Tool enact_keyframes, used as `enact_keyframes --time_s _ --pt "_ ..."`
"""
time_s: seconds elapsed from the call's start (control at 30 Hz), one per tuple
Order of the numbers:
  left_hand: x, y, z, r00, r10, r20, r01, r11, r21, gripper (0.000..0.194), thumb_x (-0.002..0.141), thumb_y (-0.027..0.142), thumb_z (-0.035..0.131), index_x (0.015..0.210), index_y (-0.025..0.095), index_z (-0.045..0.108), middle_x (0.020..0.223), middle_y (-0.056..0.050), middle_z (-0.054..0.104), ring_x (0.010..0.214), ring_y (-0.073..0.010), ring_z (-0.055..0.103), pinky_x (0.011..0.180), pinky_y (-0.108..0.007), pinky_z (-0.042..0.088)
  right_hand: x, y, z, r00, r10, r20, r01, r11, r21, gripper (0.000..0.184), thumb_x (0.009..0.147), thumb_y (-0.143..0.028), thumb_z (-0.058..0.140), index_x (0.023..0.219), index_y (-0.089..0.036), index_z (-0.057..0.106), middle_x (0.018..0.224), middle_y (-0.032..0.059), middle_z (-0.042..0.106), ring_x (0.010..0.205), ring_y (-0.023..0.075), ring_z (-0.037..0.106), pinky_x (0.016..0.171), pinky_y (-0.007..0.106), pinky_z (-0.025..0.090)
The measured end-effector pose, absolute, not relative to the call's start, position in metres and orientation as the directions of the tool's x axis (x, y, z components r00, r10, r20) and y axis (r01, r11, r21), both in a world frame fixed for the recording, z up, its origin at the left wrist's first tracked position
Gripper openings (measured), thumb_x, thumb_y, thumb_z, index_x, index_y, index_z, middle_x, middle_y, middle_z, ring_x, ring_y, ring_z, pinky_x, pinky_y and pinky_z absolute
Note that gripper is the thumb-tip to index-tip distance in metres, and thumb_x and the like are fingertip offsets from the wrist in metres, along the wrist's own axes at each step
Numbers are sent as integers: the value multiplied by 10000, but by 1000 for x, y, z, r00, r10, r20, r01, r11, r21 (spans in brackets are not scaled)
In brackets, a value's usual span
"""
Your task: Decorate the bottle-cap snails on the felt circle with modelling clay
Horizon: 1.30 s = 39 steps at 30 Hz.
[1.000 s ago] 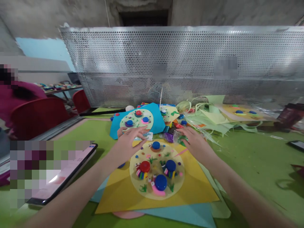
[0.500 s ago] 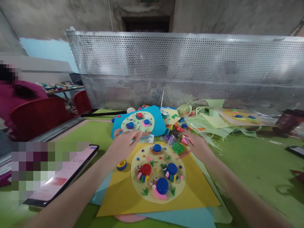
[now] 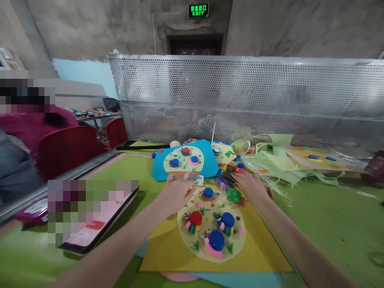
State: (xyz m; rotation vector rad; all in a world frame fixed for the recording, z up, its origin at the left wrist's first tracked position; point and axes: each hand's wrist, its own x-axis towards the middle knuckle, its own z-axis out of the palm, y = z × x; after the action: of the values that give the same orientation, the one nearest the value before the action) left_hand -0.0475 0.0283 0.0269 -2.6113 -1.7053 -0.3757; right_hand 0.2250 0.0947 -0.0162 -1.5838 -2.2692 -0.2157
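Observation:
My left hand is over the upper left of a yellow sheet, fingers loosely stretched toward a small clear-and-white packet. I see nothing held in it. My right hand reaches in beyond the sheet's upper right, fingers extended among small bags of modelling clay, one purple and one green. Its fingertips are partly lost among dark packets. The sheet carries a cream disc with clay snails whose shells are bottle caps, one red and several blue. A pink stick lies near my right wrist.
Behind the sheet lies a blue card with similar snails. Pale green paper strips pile up at the back right. A phone stands tilted at left. A perforated metal screen closes the back. A person in magenta sits beyond the red chair.
The view has shifted, so the scene sits further right and lower. My left hand has come in over the sheet's left corner. The yellow-and-blue cap there is no longer visible.

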Motion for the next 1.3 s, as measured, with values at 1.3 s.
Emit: enact_keyframes --time_s 1.3 --pt "-27 20 25 351 918 186 452 -340 824 195 842 323 448 796 178 570 805 -26 681 756 -171 634 682 -262 481 181 28 9 -280 926 253 116 294 -949 333 800 -415 509 1022 -181 594 973 89 663 832 225 648 826 431 502"
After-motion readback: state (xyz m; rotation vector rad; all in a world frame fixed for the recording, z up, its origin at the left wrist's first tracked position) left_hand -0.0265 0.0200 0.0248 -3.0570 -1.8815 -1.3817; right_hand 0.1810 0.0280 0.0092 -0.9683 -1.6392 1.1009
